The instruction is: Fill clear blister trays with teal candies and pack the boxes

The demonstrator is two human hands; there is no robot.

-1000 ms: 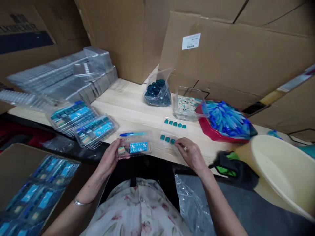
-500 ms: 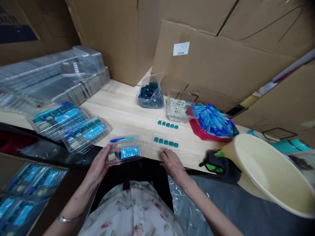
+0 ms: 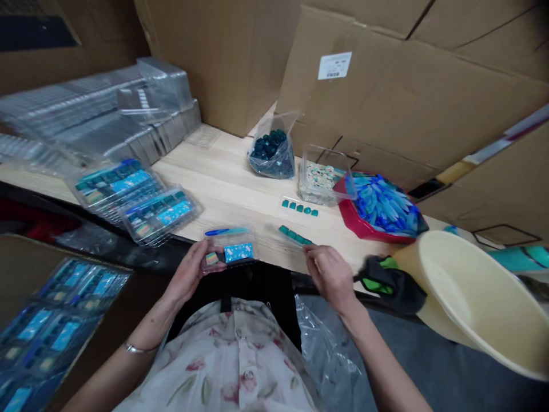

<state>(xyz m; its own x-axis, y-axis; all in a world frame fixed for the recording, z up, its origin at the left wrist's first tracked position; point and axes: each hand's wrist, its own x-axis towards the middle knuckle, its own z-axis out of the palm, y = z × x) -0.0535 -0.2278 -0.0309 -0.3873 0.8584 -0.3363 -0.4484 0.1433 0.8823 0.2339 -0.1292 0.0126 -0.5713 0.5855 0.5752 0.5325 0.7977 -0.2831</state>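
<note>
While a clear plastic clamshell (image 3: 229,252) was gripped in the curled left hand (image 3: 186,273), a clear strip of teal tiles (image 3: 294,234) was pinched at one end by the right hand (image 3: 330,273), just right of the clamshell, with a matching strip (image 3: 299,209) lying farther beyond it.

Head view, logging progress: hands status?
Left hand holding clear box. Right hand at teal tile strip, strip tilted. Glove beside right hand.
</note>
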